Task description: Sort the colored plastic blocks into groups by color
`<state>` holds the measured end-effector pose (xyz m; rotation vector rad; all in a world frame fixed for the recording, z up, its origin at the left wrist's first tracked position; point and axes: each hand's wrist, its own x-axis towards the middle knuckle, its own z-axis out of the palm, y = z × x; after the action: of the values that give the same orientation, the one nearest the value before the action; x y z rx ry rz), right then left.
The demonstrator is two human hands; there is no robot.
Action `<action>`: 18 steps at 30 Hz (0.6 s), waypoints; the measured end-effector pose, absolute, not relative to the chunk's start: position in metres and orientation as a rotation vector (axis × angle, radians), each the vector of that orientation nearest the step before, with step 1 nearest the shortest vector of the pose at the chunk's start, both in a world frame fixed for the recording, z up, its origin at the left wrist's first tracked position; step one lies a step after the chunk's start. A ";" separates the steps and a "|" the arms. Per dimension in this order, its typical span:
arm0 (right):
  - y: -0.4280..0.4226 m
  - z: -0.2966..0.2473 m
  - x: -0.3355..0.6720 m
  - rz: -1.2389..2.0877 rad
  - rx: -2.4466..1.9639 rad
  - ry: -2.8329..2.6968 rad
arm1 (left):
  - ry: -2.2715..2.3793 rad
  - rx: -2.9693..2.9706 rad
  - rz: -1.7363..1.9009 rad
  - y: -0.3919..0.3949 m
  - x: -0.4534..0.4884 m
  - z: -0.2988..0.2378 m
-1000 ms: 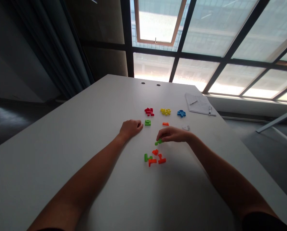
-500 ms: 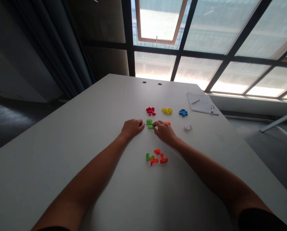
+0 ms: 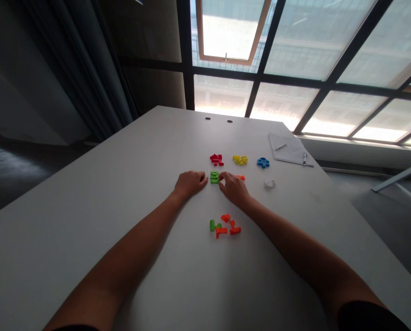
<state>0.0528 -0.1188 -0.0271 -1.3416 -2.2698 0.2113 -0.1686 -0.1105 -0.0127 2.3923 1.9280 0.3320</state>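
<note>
My left hand point(image 3: 190, 183) rests on the white table point(image 3: 129, 193), its fingers curled into a loose fist with nothing visible in them. Just right of it lie small green plastic pieces point(image 3: 214, 175), close together in a little stack of rows. My right hand point(image 3: 234, 187) is at their right edge, thumb and forefinger bent around the end of the nearest green piece point(image 3: 214, 181). An orange piece point(image 3: 240, 177) is partly hidden behind this hand. Nearer to me lie another green piece point(image 3: 212, 225) and several loose orange pieces point(image 3: 235, 229).
Beyond my hands sit groups of red pieces point(image 3: 217, 160), yellow pieces point(image 3: 240, 160) and blue pieces point(image 3: 263, 162). White pieces point(image 3: 269, 184) lie to the right. Paper sheets point(image 3: 290, 151) with pens are near the table's right edge.
The nearest green piece has moved away from me, up against the other green pieces, with my right hand at its end. My left hand has stayed in place.
</note>
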 end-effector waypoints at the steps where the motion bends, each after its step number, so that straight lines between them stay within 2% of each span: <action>1: -0.119 -0.027 0.053 0.227 -1.341 -2.259 | 1.932 2.387 0.326 -0.111 -0.168 -0.012; 18: -0.117 -0.025 0.050 0.199 -1.486 -2.199 | 1.950 2.411 0.310 -0.112 -0.168 -0.011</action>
<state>0.0503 -0.1170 -0.0247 -1.4858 -2.1989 0.1994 -0.1675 -0.1118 -0.0115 2.4112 1.9501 0.3096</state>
